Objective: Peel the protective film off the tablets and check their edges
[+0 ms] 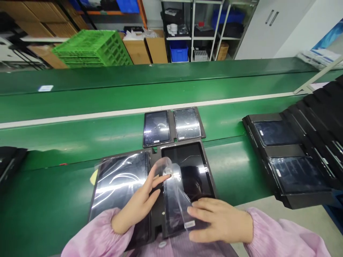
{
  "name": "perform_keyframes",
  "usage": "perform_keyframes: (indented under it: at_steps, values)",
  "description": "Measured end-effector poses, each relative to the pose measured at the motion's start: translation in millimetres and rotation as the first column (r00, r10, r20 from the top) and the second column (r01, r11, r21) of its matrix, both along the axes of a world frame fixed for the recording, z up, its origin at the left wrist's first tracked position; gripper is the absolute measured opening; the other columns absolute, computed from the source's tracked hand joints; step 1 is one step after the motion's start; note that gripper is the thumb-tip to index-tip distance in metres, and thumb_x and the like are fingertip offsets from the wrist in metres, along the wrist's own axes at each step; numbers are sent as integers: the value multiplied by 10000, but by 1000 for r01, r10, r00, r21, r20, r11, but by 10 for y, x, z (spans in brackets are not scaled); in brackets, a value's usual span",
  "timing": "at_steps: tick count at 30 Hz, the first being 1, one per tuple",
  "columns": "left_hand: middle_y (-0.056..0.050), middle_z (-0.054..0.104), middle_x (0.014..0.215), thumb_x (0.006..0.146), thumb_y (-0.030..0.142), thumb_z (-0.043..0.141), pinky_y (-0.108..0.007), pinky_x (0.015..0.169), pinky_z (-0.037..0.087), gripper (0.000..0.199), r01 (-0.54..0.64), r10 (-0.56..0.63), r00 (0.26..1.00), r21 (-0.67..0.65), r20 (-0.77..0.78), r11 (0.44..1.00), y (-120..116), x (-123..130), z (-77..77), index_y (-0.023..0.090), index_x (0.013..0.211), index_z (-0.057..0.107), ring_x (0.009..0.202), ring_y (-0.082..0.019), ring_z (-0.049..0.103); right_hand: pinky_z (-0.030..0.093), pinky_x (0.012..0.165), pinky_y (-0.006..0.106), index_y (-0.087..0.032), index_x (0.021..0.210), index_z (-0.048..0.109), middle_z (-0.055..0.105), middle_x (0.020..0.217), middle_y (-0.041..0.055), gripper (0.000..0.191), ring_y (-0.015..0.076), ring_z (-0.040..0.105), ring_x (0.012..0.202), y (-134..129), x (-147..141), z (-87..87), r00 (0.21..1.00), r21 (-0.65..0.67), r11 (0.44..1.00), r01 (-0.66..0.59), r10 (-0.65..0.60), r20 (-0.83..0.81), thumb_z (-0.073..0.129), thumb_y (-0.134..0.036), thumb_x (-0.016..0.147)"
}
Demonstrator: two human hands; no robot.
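A dark tablet screen (191, 157) lies in the right half of a black foam tray in front of me. A clear protective film (177, 185) is partly lifted from its left side, curling up and creased. My left hand (140, 201) has its index and middle fingertips at the film's curled upper edge, with the thumb apart. My right hand (217, 219) spreads its fingers over the screen's lower right corner, near the film's edge and a small white label (189, 224). Left of it, a second screen (120, 182) lies under glossy film, partly hidden by my left forearm.
Two smaller screens (157, 127) lie in a tray just beyond, on the green bench (227, 164). At right, black trays (288, 150) with screens stand stacked and overlapping. Another black tray edge (10, 162) shows at far left. Green crates (91, 48) and shelves stand behind.
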State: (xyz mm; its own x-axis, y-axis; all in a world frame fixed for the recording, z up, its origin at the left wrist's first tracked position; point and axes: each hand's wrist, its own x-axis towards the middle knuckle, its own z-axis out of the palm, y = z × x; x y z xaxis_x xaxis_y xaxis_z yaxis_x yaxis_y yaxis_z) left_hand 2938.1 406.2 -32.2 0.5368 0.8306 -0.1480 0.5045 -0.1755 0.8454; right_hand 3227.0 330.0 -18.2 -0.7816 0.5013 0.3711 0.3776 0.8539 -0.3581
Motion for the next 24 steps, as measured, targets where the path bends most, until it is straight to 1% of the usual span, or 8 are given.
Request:
perform_keyframes:
  at_steps: [4,8,11,12,14,16,20,24]
  values:
    - [-74,551,1308,895,114,295,-464,1051,333,723,84,-70,996,288,-60,954,163,117,-57,290,1418,-172,1273,-185,426,381,976,434,-352,1127,557,496,1311,50,392,257,370,1266,227,16,28,976,204,955,214,-214,-22,599,-117,817]
    - [-39,587,1268,847,40,282,-486,1079,287,746,138,-107,989,373,-104,918,264,130,-72,306,1433,-95,1227,-164,480,299,1003,468,-220,737,648,566,1251,38,84,283,417,1213,623,27,136,956,241,928,284,-294,4,629,-233,819]
    - [-24,585,1273,787,6,274,-477,1093,262,773,154,-127,986,315,-106,937,283,80,-42,303,1441,-13,1249,-156,456,381,886,403,-201,672,623,695,962,23,187,212,595,928,981,-34,151,910,-40,911,409,-411,-54,610,-284,839]
    - [-28,582,1277,769,10,282,-473,1089,269,782,143,-121,988,269,-95,952,286,64,-24,292,1442,-2,1256,-159,448,412,815,352,-196,681,619,703,832,9,184,174,614,802,1100,-62,147,861,-182,855,485,-503,-70,594,-267,849]
    - [-50,577,1281,761,56,317,-479,1088,257,770,82,-73,995,144,-68,986,298,54,25,251,1441,14,1258,-176,445,424,673,270,-182,664,597,657,636,-20,201,126,587,617,1315,-116,144,720,-448,663,600,-691,-58,576,-253,851]
    - [-86,604,1243,788,167,393,-491,1104,203,731,-25,26,999,16,-41,1000,324,87,86,183,1436,55,1261,-205,443,402,594,240,-180,632,572,606,555,-38,222,115,558,546,1481,-154,156,626,-597,514,616,-780,-25,585,-277,832]
    - [-104,712,1027,774,428,538,-461,1091,235,697,-271,273,962,-133,-8,953,409,259,208,122,1347,287,1178,-245,528,389,587,235,-182,624,571,566,506,-55,217,111,543,525,1647,-167,193,627,-660,503,558,-777,-61,604,-313,794]
    - [-59,745,893,791,422,536,-394,974,395,484,-399,403,915,-156,-8,903,477,390,281,158,1188,457,971,-219,648,380,556,233,-175,631,597,582,524,-37,211,113,533,527,1676,-121,204,637,-695,490,526,-769,-60,607,-333,770]
